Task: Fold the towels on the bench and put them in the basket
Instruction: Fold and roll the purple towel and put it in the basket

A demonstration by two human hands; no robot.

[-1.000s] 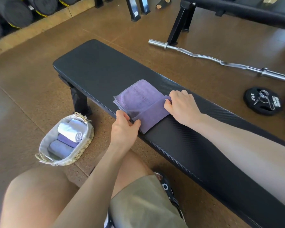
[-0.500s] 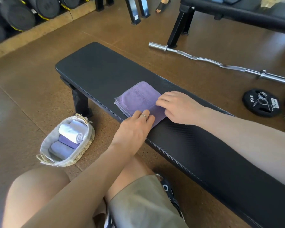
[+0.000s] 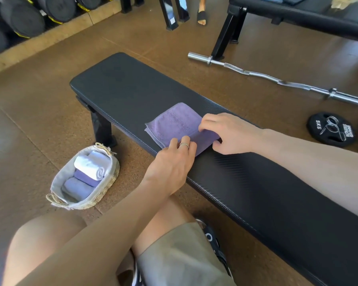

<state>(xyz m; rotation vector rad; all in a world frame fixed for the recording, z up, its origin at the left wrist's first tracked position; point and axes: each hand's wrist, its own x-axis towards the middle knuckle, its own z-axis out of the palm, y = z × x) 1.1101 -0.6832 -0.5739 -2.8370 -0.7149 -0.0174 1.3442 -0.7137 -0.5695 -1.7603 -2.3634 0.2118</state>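
Lying flat on the black padded desk [image 3: 122,87]: one purple towel [image 3: 175,120], folded, under both hands. Left hand [image 3: 172,164]: fingers flat, pressing the towel's near edge; nothing gripped. Right hand [image 3: 228,133]: fingers curled, pinching the towel's right-hand fold. Woven basket [image 3: 110,177]: on the floor, left of the left hand and below desk level, containing rolled white and purple towels.

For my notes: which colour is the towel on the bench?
Purple towel; clearest in the head view.
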